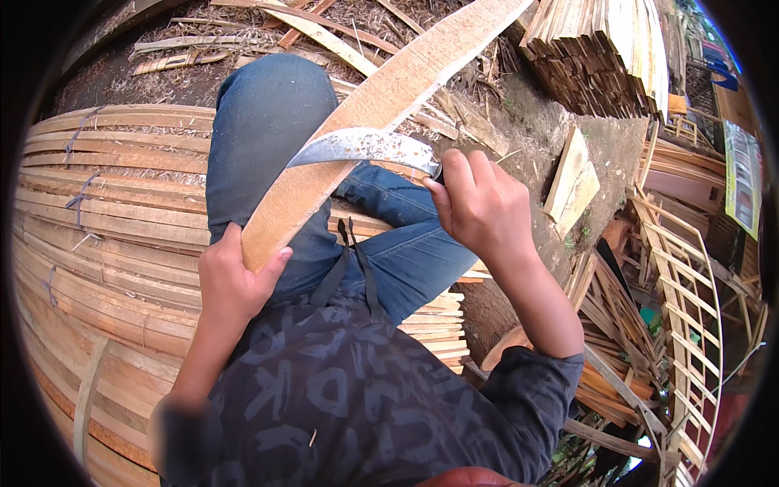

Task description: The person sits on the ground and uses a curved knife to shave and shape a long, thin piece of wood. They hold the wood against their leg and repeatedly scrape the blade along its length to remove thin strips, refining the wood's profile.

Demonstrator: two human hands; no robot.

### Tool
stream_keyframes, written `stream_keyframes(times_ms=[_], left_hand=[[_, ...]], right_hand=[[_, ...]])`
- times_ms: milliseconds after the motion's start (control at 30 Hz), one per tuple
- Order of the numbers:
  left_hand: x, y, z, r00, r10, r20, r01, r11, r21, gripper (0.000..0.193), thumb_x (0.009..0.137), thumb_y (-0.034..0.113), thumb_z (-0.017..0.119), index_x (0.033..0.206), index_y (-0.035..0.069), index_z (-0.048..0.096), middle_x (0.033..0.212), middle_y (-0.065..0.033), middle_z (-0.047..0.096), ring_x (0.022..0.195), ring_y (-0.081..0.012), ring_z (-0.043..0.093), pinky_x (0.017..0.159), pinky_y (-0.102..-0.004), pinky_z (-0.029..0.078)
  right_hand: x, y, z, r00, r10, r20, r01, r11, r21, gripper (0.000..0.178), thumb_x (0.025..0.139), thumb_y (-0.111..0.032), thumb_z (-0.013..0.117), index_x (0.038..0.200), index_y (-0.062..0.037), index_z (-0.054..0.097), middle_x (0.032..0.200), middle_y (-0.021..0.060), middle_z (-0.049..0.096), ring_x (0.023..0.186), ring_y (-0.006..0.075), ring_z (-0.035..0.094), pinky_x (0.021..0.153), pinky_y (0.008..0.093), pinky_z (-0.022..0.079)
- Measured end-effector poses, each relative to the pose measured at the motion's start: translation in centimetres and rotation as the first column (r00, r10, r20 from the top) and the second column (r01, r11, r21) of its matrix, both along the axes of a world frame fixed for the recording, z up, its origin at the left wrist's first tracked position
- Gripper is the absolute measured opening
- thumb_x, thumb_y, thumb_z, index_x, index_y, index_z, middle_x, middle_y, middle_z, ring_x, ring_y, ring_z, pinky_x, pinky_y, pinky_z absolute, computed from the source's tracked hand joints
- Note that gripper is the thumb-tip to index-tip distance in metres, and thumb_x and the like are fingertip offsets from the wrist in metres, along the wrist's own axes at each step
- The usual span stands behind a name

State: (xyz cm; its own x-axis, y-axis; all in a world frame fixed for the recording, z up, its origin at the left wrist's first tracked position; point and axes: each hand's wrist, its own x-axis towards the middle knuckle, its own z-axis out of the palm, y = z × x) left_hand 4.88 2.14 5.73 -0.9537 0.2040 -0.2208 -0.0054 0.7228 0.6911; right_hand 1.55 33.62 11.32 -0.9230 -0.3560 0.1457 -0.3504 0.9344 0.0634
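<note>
A long pale wooden board [418,73] slants from my lap up to the far right, resting across my left thigh. Its near end is gripped by my left hand [231,280], with the thumb along the edge. My right hand [491,207] is closed around the handle of a curved machete [365,146], and the fingers mostly hide that handle. The broad, rust-speckled blade lies across the board, its tip near the board's left edge. Whether the edge bites into the wood cannot be seen.
Bundles of long wooden strips [105,154] tied with cord lie at my left and under me. A tall stack of thin boards [604,57] stands far right, near a loose offcut [572,178]. A slatted wooden frame [682,325] leans at right. Shavings and scraps litter the ground ahead.
</note>
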Motion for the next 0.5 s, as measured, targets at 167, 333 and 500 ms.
stream_keyframes(times_ms=[167,333,500], left_hand=[[-0.6,0.9,0.8,1.000,-0.001,-0.020,0.000,1.000,-0.028,0.053,0.075,0.048,0.074,0.073,-0.001,0.051,0.058,-0.0205,0.055,0.056,-0.0402,0.060,0.051,-0.0431,0.046],[-0.6,0.5,0.3,0.998,-0.047,-0.052,0.043,0.997,-0.060,0.053,0.075,0.048,0.074,0.072,0.000,0.051,0.056,-0.0207,0.055,0.054,-0.0405,0.059,0.049,-0.0433,0.046],[-0.2,0.2,0.1,0.998,-0.007,-0.062,0.005,1.000,-0.028,0.054,0.075,0.048,0.074,0.071,0.000,0.050,0.055,-0.0205,0.054,0.054,-0.0401,0.059,0.049,-0.0432,0.046]], right_hand=[[-1.7,4.3,-1.8,0.993,-0.033,-0.114,0.039,0.998,0.047,0.028,0.086,-0.037,0.063,0.085,-0.0098,0.054,0.067,0.0058,0.048,0.054,0.0216,0.056,0.044,0.0341,0.045],[-0.3,2.5,-0.4,0.994,-0.092,-0.063,0.094,0.995,0.019,0.024,0.085,-0.031,0.065,0.088,-0.0088,0.055,0.067,0.0060,0.049,0.055,0.0221,0.056,0.044,0.0340,0.045],[1.3,-1.0,0.0,1.000,-0.016,0.015,0.016,1.000,0.027,0.030,0.084,-0.036,0.066,0.092,-0.0084,0.057,0.068,0.0039,0.046,0.053,0.0184,0.054,0.045,0.0310,0.045]])
